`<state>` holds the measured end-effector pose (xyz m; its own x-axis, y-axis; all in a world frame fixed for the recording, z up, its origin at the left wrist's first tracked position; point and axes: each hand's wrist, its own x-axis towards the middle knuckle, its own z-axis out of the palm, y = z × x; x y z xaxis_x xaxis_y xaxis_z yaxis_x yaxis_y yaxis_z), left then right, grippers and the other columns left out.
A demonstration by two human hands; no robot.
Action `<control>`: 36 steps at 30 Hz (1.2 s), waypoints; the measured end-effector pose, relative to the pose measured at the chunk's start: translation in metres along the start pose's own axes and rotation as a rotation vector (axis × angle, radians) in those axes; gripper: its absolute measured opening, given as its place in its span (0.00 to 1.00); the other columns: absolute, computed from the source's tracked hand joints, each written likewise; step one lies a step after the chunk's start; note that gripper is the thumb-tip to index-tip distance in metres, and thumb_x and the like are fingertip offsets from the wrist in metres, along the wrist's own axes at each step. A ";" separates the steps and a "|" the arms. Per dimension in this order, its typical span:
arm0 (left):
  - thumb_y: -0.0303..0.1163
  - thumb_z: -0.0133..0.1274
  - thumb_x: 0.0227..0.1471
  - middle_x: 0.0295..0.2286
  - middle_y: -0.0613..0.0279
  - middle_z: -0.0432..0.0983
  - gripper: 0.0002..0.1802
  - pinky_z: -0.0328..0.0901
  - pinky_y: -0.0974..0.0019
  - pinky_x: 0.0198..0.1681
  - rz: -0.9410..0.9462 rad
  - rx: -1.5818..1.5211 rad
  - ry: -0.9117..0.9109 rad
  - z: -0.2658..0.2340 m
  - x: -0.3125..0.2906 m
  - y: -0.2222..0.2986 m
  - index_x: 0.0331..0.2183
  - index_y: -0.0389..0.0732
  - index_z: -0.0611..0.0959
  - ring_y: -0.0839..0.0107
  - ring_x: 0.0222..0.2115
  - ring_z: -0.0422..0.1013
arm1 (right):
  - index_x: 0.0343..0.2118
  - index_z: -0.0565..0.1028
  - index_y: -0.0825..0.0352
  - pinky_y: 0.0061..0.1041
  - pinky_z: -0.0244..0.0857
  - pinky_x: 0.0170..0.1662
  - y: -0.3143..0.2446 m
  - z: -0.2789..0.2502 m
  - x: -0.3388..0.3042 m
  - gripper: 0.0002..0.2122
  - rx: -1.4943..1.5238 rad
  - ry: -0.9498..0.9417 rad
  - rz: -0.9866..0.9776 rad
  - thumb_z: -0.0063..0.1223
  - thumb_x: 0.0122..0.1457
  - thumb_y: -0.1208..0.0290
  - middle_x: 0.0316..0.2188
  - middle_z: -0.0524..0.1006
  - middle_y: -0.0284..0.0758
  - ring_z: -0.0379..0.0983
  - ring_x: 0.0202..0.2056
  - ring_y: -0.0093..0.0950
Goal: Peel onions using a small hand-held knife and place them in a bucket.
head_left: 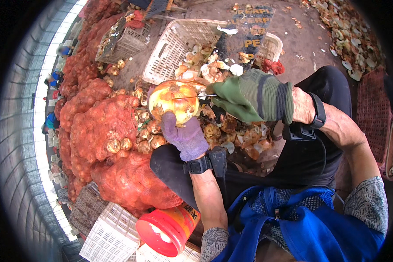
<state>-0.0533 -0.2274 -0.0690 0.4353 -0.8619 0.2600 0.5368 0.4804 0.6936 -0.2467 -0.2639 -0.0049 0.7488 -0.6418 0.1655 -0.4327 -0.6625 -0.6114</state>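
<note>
My left hand point(185, 137), in a purple glove, grips a large yellow onion point(165, 104) from below and the near side. My right hand point(251, 96), in a green glove with dark bands, is closed around a knife point(194, 96). Its thin blade points left and lies across the onion; how deep it cuts, I cannot tell. The knife's handle is hidden inside the fist. Loose onions point(155, 126) and peeled skins point(253, 137) lie on the ground below both hands.
Beyond my hands stands a pale plastic crate point(155, 61) holding skins, with a dark board point(244, 41) across it. Red mesh onion sacks point(102, 118) crowd the left. A red bucket point(176, 238) and white crate point(111, 233) sit near left. Skins point(349, 35) are heaped far right.
</note>
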 end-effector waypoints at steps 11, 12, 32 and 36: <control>0.37 0.58 0.40 0.49 0.53 0.68 0.37 0.57 0.53 0.57 -0.050 0.014 0.008 -0.012 -0.003 -0.006 0.52 0.33 0.68 0.59 0.51 0.64 | 0.37 0.69 0.71 0.40 0.68 0.28 -0.008 0.005 -0.001 0.15 -0.257 -0.094 0.131 0.55 0.46 0.71 0.23 0.76 0.45 0.76 0.29 0.44; 0.38 0.58 0.41 0.49 0.53 0.68 0.37 0.58 0.53 0.57 -0.039 0.037 -0.020 -0.011 -0.003 -0.006 0.52 0.33 0.67 0.58 0.51 0.65 | 0.39 0.68 0.71 0.39 0.69 0.28 -0.006 0.007 -0.001 0.16 -0.294 -0.111 0.154 0.55 0.46 0.71 0.24 0.76 0.45 0.76 0.29 0.44; 0.54 0.51 0.49 0.51 0.54 0.67 0.36 0.59 0.50 0.56 -0.184 0.161 0.110 0.011 -0.008 -0.010 0.51 0.37 0.70 0.57 0.52 0.63 | 0.41 0.67 0.68 0.37 0.69 0.26 0.010 0.014 0.004 0.16 -0.285 -0.091 0.110 0.53 0.50 0.68 0.24 0.75 0.43 0.76 0.27 0.41; 0.53 0.55 0.44 0.46 0.50 0.70 0.39 0.66 0.50 0.49 -0.195 0.054 -0.007 0.002 0.001 -0.009 0.51 0.35 0.68 0.57 0.46 0.69 | 0.39 0.67 0.69 0.39 0.69 0.29 0.018 0.016 0.004 0.14 -0.437 -0.021 0.022 0.51 0.50 0.70 0.24 0.76 0.44 0.77 0.29 0.42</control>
<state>-0.0589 -0.2332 -0.0733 0.3219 -0.9390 0.1212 0.5712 0.2947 0.7661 -0.2435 -0.2723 -0.0283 0.7454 -0.6522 0.1377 -0.6168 -0.7532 -0.2287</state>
